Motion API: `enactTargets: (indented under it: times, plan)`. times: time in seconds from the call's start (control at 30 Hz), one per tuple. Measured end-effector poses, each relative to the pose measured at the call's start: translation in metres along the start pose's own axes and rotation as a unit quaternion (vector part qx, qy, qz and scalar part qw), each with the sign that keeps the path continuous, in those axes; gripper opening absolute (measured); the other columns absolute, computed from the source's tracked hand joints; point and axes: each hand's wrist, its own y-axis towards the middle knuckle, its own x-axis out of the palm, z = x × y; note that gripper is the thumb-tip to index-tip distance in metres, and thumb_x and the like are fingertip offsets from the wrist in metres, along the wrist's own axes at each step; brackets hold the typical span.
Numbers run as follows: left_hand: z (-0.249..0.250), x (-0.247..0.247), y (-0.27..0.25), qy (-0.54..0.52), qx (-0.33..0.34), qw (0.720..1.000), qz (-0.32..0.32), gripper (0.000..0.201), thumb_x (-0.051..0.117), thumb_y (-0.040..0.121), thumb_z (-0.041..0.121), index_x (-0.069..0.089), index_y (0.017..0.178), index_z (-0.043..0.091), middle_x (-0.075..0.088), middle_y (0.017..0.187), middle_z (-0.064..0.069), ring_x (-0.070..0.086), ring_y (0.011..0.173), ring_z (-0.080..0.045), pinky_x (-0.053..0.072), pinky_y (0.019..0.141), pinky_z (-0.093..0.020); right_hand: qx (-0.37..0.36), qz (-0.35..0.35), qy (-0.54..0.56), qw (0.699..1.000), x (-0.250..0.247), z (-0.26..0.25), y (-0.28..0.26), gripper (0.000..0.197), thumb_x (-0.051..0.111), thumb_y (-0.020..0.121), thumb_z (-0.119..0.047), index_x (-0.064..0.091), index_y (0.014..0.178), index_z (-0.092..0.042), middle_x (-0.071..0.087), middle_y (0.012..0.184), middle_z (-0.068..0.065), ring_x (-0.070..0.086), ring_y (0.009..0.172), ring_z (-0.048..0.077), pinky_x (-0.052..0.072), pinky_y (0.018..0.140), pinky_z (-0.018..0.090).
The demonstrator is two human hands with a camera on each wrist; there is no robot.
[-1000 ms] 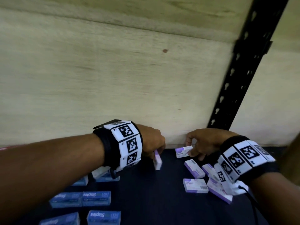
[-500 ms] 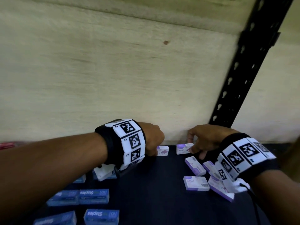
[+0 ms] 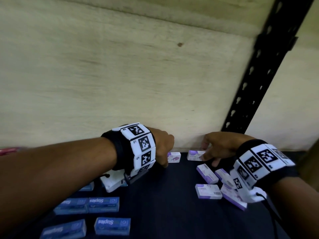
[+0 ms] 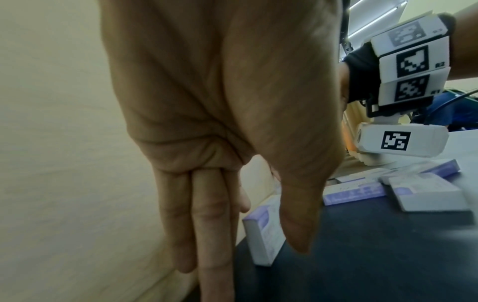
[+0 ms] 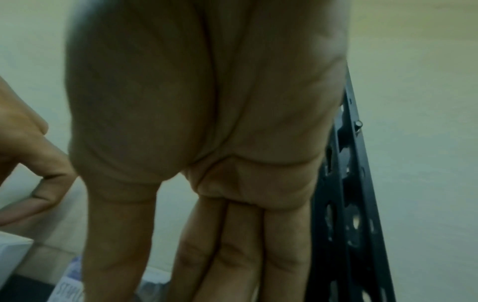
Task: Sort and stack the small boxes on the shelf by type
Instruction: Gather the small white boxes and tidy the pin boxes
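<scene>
While our left hand hangs slack-fingered, the white-and-purple cardboard box lies crosswise at 12 o'clock under our right hand, whose straight fingertips touch it.

blue boxes, purple-and-white boxes, dark navy shelf

A bare dark strip of shelf runs near to far down the middle. Blue boxes crowd the near left, purple boxes the right. The pale back wall closes the far side; a black upright stands far right.
</scene>
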Motion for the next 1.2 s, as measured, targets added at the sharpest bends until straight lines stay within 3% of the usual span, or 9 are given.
enactTargets:
  times: [0.17, 0.23, 0.37, 0.47, 0.6, 0.77, 0.97, 1.1, 1.2]
  plan:
    - [0.008, -0.004, -0.02, 0.035, -0.04, 0.998, -0.016, 0.066, 0.063, 0.092, 0.032, 0.024, 0.14, 0.011, 0.039, 0.073, 0.003, 0.039, 0.057, -0.01, 0.029, 0.047, -0.025, 0.004, 0.003, -0.032, 0.999, -0.002, 0.004, -0.012, 0.04, 0.066, 0.09, -0.046, 0.064, 0.11, -0.011, 0.077, 0.095, 0.006, 0.074, 0.087, 0.017, 0.053, 0.087, 0.031]
    - [0.013, -0.012, -0.031, 0.069, -0.03, 0.997, -0.018, 0.06, 0.059, 0.093, 0.035, 0.024, 0.138, 0.015, 0.044, 0.081, 0.002, 0.045, 0.063, -0.015, 0.033, 0.052, -0.028, -0.002, 0.014, -0.087, 0.996, -0.002, 0.007, -0.017, 0.044, 0.065, 0.087, -0.055, 0.07, 0.1, -0.014, 0.076, 0.094, 0.001, 0.071, 0.093, 0.018, 0.051, 0.088, 0.032]
    - [0.029, -0.023, -0.039, 0.05, 0.026, 0.997, -0.048, 0.044, 0.051, 0.094, 0.053, 0.055, 0.117, 0.016, 0.055, 0.101, -0.001, 0.051, 0.081, -0.02, 0.04, 0.065, -0.031, 0.005, 0.009, -0.12, 0.993, 0.006, 0.007, -0.023, 0.047, 0.069, 0.078, -0.064, 0.069, 0.09, -0.019, 0.069, 0.096, -0.005, 0.065, 0.097, 0.019, 0.052, 0.092, 0.036]
    - [0.047, -0.016, -0.036, 0.018, 0.067, 0.996, -0.062, 0.047, 0.051, 0.091, 0.059, 0.063, 0.108, 0.016, 0.062, 0.103, -0.003, 0.059, 0.088, -0.021, 0.046, 0.068, -0.03, 0.0, 0.005, -0.128, 0.992, 0.013, 0.004, -0.021, 0.051, 0.073, 0.071, -0.066, 0.07, 0.084, -0.016, 0.07, 0.088, -0.003, 0.066, 0.085, 0.019, 0.054, 0.084, 0.033]
    - [0.064, -0.011, -0.03, 0.003, 0.087, 0.994, -0.07, 0.053, 0.052, 0.089, 0.061, 0.063, 0.114, 0.016, 0.064, 0.106, -0.003, 0.059, 0.091, -0.021, 0.045, 0.069, -0.029, -0.014, 0.02, -0.151, 0.988, 0.018, 0.002, -0.024, 0.045, 0.075, 0.071, -0.06, 0.064, 0.069, -0.017, 0.061, 0.073, -0.002, 0.059, 0.072, 0.021, 0.048, 0.069, 0.031]
    - [0.075, -0.01, -0.026, -0.003, 0.101, 0.992, -0.073, 0.051, 0.054, 0.09, 0.059, 0.064, 0.113, 0.016, 0.064, 0.107, -0.002, 0.06, 0.093, -0.021, 0.049, 0.075, -0.032, -0.018, 0.027, -0.134, 0.99, 0.017, 0.004, -0.025, 0.046, 0.081, 0.071, -0.052, 0.071, 0.087, -0.011, 0.07, 0.088, 0.002, 0.065, 0.083, 0.023, 0.053, 0.074, 0.031]
    - [0.075, -0.015, -0.034, 0.045, 0.117, 0.989, -0.083, 0.04, 0.053, 0.097, 0.045, 0.058, 0.122, 0.014, 0.058, 0.107, -0.002, 0.047, 0.083, -0.016, 0.031, 0.051, -0.026, -0.037, 0.029, -0.127, 0.991, 0.018, 0.004, -0.024, 0.046, 0.084, 0.07, -0.048, 0.073, 0.097, -0.012, 0.074, 0.097, 0.002, 0.068, 0.093, 0.023, 0.055, 0.082, 0.034]
    - [0.066, -0.019, -0.041, 0.06, 0.121, 0.984, -0.114, 0.037, 0.05, 0.099, 0.039, 0.059, 0.122, 0.011, 0.056, 0.103, -0.002, 0.044, 0.078, -0.013, 0.028, 0.048, -0.02, -0.051, 0.024, -0.136, 0.989, 0.019, 0.004, -0.025, 0.042, 0.083, 0.073, -0.041, 0.071, 0.101, -0.013, 0.074, 0.098, 0.002, 0.067, 0.096, 0.022, 0.054, 0.085, 0.035]
    - [0.052, -0.022, -0.045, 0.036, 0.12, 0.982, -0.143, 0.036, 0.045, 0.102, 0.036, 0.062, 0.122, 0.011, 0.062, 0.115, -0.005, 0.047, 0.082, -0.013, 0.033, 0.054, -0.019, -0.054, 0.017, -0.118, 0.991, 0.018, 0.004, -0.026, 0.04, 0.084, 0.074, -0.037, 0.068, 0.105, -0.018, 0.071, 0.102, -0.002, 0.065, 0.098, 0.019, 0.052, 0.084, 0.032]
